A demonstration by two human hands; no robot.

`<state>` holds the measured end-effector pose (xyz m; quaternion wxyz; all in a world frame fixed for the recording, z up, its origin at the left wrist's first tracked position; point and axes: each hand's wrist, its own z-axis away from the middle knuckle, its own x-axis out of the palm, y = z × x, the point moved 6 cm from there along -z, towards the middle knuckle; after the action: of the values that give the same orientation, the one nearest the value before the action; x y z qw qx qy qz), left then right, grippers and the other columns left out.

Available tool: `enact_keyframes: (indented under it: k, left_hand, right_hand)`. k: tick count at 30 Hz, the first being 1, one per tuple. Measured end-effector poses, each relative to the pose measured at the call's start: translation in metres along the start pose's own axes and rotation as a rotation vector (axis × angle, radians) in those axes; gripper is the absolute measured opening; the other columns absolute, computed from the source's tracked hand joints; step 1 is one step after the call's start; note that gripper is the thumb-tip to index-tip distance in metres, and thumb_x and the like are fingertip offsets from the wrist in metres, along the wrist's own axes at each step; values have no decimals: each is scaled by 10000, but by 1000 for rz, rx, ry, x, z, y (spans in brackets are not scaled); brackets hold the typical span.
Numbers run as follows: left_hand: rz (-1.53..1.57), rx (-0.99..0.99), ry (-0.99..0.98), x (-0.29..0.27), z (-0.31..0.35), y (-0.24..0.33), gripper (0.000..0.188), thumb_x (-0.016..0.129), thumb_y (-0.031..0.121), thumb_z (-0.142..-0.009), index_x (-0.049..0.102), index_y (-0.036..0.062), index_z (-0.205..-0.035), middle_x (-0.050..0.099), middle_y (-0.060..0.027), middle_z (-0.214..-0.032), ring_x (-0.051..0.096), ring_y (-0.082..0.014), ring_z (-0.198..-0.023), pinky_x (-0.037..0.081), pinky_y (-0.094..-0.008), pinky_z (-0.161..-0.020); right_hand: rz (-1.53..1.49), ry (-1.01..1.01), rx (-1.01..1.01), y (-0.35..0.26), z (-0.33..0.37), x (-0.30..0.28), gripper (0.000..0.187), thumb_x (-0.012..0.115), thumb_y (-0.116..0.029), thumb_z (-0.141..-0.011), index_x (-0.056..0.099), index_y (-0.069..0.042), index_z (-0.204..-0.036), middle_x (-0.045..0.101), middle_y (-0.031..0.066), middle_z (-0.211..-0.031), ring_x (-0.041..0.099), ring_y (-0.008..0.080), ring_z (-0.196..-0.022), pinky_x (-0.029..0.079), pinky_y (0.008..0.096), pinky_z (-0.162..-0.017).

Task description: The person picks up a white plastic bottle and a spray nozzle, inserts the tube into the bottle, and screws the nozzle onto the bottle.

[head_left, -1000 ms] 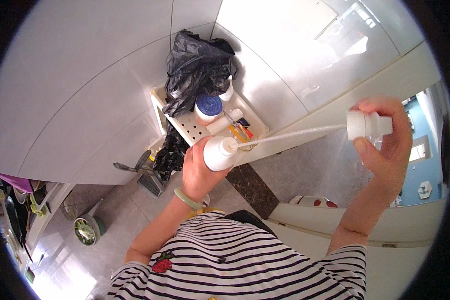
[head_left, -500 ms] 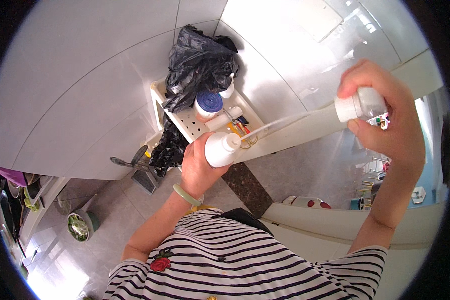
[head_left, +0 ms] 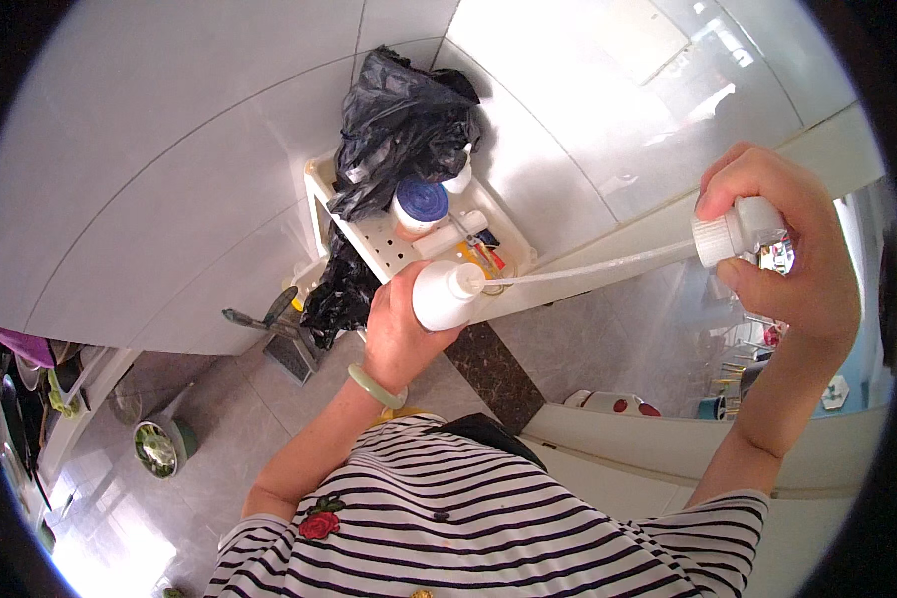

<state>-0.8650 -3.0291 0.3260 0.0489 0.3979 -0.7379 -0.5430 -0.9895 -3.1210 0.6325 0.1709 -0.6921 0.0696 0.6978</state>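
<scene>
White bottle: held in front of the person, overlapping the near edge of the white tray (head_left: 367,249) in this view; the pump part is well to its right.
White bottle's axis: seen (head_left: 437,302) mostly from above, its neck leaning right toward the tube.
Tube: a thin, pale dip tube (head_left: 588,269) running nearly level, slightly rising, from the bottle's mouth to the ribbed white cap (head_left: 720,241) — whether its tip is inside the mouth, I cannot tell.
Left hand: wrapped round the bottle's body (head_left: 399,334), fingers closed, nearest to the mouth.
Right hand: curled round the white cap (head_left: 802,249), thumb below and fingers above, raised and well apart from the left.
White tray, far side: a crumpled black bag (head_left: 409,120) covers the far-left part; contents unseen.
White tray, middle: a blue-topped tub (head_left: 422,202), with a white roll (head_left: 453,235) just beside it.
White tray, near right corner: an orange-yellow item (head_left: 473,261) — partly behind the bottle's neck.
Floor, left: a green pot (head_left: 183,442) with leafy green-white contents.
</scene>
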Motion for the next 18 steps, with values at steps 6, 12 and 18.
enact_keyframes:
  k: [6, 12, 18]
  left_hand:
    - [67, -8, 15, 1, -1, 2, 736, 848, 207, -579, 458, 80, -1190, 595, -132, -1080, 589, -359, -942, 487, -443, -806]
    - [48, -28, -28, -2, 7, -5, 781, 847, 119, -586, 399, 53, -1222, 581, -146, -1124, 618, -297, -997, 508, -377, -837]
    - [120, -20, 11, -4, 7, -2, 736, 849, 159, -579, 445, 51, -1185, 584, -139, -1109, 596, -326, -980, 494, -407, -823]
  right_hand:
    - [-20, 327, 214, 32, 19, -5, 294, 631, -89, -698, 576, -90, -987, 589, 26, -855, 573, 138, -746, 459, 264, -671]
    - [-691, 311, 444, 85, 8, 169, 307, 691, -95, -770, 583, -92, -1057, 581, 36, -1029, 564, 148, -952, 469, 300, -813]
    - [-593, 359, 476, 66, 13, 314, 335, 685, -145, -762, 554, -33, -1049, 589, 159, -1039, 574, 308, -1004, 457, 363, -862]
